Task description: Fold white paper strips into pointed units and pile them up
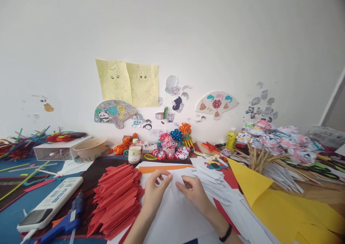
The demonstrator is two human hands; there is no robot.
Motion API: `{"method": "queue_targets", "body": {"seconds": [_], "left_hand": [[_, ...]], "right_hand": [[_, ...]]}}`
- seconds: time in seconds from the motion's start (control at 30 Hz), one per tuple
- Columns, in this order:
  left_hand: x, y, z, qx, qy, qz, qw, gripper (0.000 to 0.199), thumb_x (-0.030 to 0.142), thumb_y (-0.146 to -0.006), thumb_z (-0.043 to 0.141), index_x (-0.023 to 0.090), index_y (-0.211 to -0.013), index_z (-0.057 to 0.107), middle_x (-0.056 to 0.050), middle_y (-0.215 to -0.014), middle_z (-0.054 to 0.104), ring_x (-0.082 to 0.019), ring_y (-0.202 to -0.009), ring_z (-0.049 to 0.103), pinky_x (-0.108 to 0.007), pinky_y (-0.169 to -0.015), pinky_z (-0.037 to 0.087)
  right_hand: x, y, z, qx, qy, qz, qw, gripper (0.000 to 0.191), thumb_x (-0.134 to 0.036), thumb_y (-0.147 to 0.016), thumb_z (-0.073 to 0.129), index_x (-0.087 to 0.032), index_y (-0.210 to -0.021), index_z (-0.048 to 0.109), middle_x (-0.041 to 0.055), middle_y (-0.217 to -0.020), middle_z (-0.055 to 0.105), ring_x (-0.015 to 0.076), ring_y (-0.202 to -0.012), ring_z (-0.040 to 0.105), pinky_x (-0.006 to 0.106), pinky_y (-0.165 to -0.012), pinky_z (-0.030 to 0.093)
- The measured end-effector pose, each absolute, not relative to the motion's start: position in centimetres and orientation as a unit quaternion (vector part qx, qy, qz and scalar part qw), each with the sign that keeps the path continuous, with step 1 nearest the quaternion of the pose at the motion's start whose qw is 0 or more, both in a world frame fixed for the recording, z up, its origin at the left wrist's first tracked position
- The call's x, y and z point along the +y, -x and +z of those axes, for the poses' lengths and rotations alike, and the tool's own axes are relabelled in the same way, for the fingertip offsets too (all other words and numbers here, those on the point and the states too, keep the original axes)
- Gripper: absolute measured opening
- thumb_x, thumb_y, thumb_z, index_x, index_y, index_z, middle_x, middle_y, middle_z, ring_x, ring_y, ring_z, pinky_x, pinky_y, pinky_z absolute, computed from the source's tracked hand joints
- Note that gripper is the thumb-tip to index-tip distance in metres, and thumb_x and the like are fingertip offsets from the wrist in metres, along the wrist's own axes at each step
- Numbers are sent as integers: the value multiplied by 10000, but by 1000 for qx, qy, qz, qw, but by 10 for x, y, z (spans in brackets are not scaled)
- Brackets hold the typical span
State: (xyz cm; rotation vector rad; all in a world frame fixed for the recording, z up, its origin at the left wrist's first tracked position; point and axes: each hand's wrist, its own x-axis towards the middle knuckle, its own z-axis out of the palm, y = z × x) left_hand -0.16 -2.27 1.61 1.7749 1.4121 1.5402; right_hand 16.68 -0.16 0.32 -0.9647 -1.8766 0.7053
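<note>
A white paper point(175, 215) lies in front of me, with a raised part between my hands. My left hand point(157, 186) pinches that raised part with thumb and forefinger. On its other side, my right hand point(192, 190) has its fingers bent and closed on the same paper. White on white makes the exact grip hard to see. A pile of folded red paper strips point(117, 197) is left of my left hand. White paper strips point(211, 181) lie beyond and right of my right hand.
Yellow sheets point(293, 208) cover the right side. At left are a blue glue gun point(74, 215) and a white power strip point(54, 200). A glue bottle point(134, 153) and colourful flowers point(168, 143) stand at the back, paper roses on sticks point(275, 141) at the right.
</note>
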Motion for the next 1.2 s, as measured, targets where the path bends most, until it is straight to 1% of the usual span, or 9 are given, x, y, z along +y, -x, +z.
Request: {"method": "queue_targets", "body": {"seconds": [0.1,0.2,0.33,0.5,0.63,0.83,1.03,1.2], "left_hand": [[-20,3,15,516,-620,536,252,297,465,-776,593,177,-771,665,-38,-815,693,-169,-703,562,-246,-598,393],[-19,3,18,504,-616,525,303,337,487,-769,586,160,-774,668,-49,-815,690,-168,-705,563,-250,-616,405],[-22,3,21,488,-618,520,331,342,492,-765,593,161,-795,671,-51,-839,689,-179,-754,568,-254,-646,415],[-25,0,22,507,-622,509,311,338,491,-743,622,165,-814,679,-39,-807,681,-154,-679,543,-241,-594,383],[-24,1,21,505,-637,509,284,306,463,-747,625,168,-802,686,-41,-802,687,-158,-684,547,-244,-597,387],[-22,2,18,498,-652,509,262,260,419,-748,627,171,-786,695,-40,-773,696,-159,-658,556,-256,-609,408],[-21,2,15,503,-653,508,249,288,448,-742,627,168,-769,689,-41,-760,695,-159,-641,557,-259,-602,415],[-22,1,16,507,-656,501,249,240,401,-736,642,166,-759,682,-37,-752,692,-157,-644,561,-255,-597,407]], "right_hand": [[-4,-168,9,-754,384,289,448,396,-349,-830,528,-199,-570,269,-52,-579,242,102,-556,250,247,-506,196],[-6,-169,12,-753,378,300,448,375,-340,-828,531,-194,-566,306,-50,-580,257,103,-556,262,243,-503,201],[-6,-170,13,-751,379,297,452,382,-325,-821,551,-193,-571,295,-52,-583,258,100,-560,267,238,-510,207],[-6,-171,13,-756,373,283,457,385,-325,-823,550,-193,-569,292,-53,-585,259,99,-557,266,245,-513,203],[-5,-172,13,-757,373,284,455,387,-330,-825,533,-195,-566,281,-53,-588,243,98,-554,258,252,-510,193],[0,-173,9,-753,389,305,435,447,-354,-810,544,-205,-576,192,-58,-588,172,94,-542,208,259,-505,158],[1,-173,7,-755,379,327,423,479,-406,-807,550,-210,-582,175,-59,-598,148,92,-541,182,262,-501,141],[2,-173,5,-756,381,321,425,492,-406,-805,557,-210,-580,166,-61,-592,141,89,-535,180,263,-496,136]]}}
